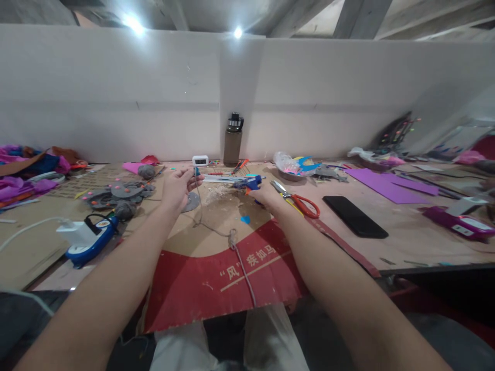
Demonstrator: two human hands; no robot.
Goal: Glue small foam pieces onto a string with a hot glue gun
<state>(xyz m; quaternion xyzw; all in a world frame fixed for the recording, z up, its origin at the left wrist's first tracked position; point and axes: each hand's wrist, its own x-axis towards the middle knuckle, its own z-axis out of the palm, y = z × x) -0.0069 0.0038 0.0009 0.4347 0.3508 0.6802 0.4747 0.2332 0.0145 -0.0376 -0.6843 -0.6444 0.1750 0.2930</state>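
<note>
My left hand (178, 186) is raised over the cardboard, thumb and fingers pinched on a small dark blue piece (196, 171). A thin grey cord (211, 228) runs down from near these fingers to a knotted clump on the cardboard. Under the hand lies a flat grey disc (191, 202). My right hand (263, 194) is closed around a blue glue gun (247, 183) with an orange part, its front pointing left. The fingers on its far side are partly hidden. Just right of this hand are red-handled scissors (305, 205). A bright blue scrap (245, 219) lies between the arms.
Red-printed cardboard (181, 288) overhangs the table's front edge. Behind stand a bottle (233, 141) and a white digital clock (200, 161). A black phone (355, 216) and purple sheets (390, 185) are rightward. Leftward are grey felt pieces (119, 191) and a blue power strip (93, 242).
</note>
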